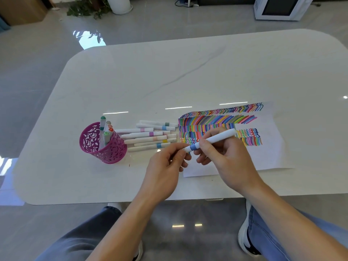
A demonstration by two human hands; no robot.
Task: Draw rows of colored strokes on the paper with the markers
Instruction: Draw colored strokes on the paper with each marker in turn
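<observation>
A white marker with a blue band [216,138] is held above the paper's left edge. My right hand [224,157] grips its barrel near the band. My left hand [167,166] pinches the marker's cap end at the lower left. The white paper [271,147] lies on the table to the right, covered in its upper left part with several rows of colored strokes [216,119]. Part of the rows is hidden behind my right hand.
Several white markers with colored bands [150,136] lie side by side left of the paper. A pink cut-out pen cup [102,146] with a few markers stands further left. The white table [169,76] stretches beyond them. A microwave and a plant pot stand on the floor behind.
</observation>
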